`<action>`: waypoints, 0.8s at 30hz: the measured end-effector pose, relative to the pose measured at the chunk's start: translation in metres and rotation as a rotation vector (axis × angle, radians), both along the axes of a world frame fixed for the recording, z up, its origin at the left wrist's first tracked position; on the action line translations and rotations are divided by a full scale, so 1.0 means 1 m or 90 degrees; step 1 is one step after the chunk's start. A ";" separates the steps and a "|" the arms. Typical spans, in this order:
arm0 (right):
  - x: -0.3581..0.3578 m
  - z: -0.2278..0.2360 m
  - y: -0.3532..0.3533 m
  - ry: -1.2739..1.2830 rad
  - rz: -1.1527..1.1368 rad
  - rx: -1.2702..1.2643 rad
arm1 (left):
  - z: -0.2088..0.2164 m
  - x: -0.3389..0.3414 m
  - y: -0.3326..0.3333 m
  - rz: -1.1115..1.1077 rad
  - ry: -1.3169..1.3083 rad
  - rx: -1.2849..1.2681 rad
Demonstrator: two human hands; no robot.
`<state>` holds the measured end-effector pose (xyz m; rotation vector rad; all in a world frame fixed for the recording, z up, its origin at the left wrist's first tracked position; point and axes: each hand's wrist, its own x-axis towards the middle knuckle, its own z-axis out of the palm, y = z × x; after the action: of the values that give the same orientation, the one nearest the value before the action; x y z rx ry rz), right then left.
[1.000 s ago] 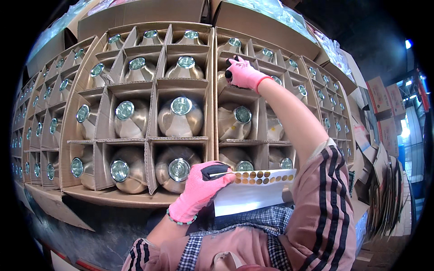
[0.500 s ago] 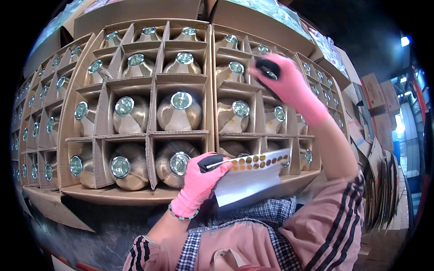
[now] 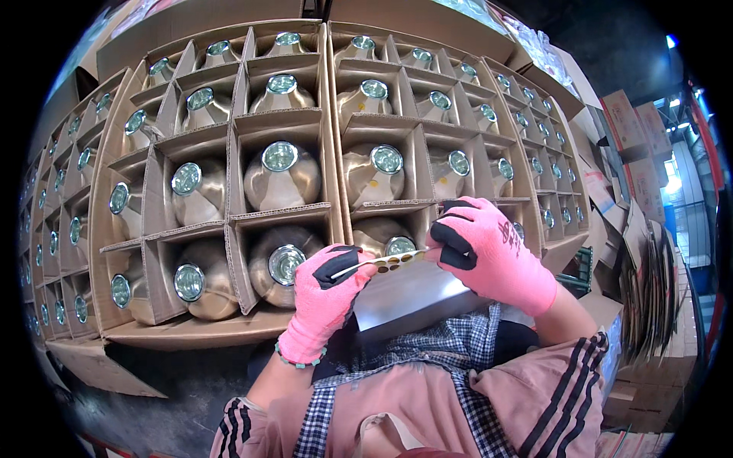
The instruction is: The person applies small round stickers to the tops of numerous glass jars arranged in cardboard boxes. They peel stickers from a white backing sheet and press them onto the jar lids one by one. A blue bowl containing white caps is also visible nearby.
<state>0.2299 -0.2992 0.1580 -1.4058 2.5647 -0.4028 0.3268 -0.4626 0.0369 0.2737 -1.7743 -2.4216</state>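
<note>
While clamping the sheet (image 3: 405, 298) in the left hand (image 3: 330, 294), low before the bottles (image 3: 359, 174), has just brought the right hand (image 3: 485, 252) back from over them to the sheet's free end. Holds right fingers close together there; cannot tell if pinching or only touching. Seems thus returned to the stickers (image 3: 394, 266).

The right hand (image 3: 496, 256) hides one end of the sticker sheet (image 3: 408, 299) — its exact grip unclear.
</note>
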 end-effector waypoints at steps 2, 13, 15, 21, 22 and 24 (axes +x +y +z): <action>0.003 0.000 0.000 0.002 -0.044 -0.042 | -0.003 0.000 0.002 0.022 0.004 0.027; 0.002 -0.008 0.015 0.088 0.052 -0.082 | -0.001 -0.001 -0.001 0.000 0.015 0.006; 0.000 -0.012 0.018 0.117 0.103 -0.122 | -0.002 -0.001 -0.001 0.001 0.025 0.007; -0.004 -0.007 0.020 0.116 0.149 -0.100 | -0.002 -0.004 0.000 0.005 0.016 -0.009; -0.006 -0.006 0.019 0.089 0.143 -0.107 | -0.001 -0.004 0.000 0.000 0.016 -0.022; -0.031 0.007 0.021 -0.022 0.093 -0.181 | -0.002 -0.004 -0.003 0.004 -0.008 -0.025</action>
<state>0.1988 -0.2785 0.1652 -1.6491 2.4305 -0.7832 0.3231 -0.4656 0.0348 0.2896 -1.8213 -2.3831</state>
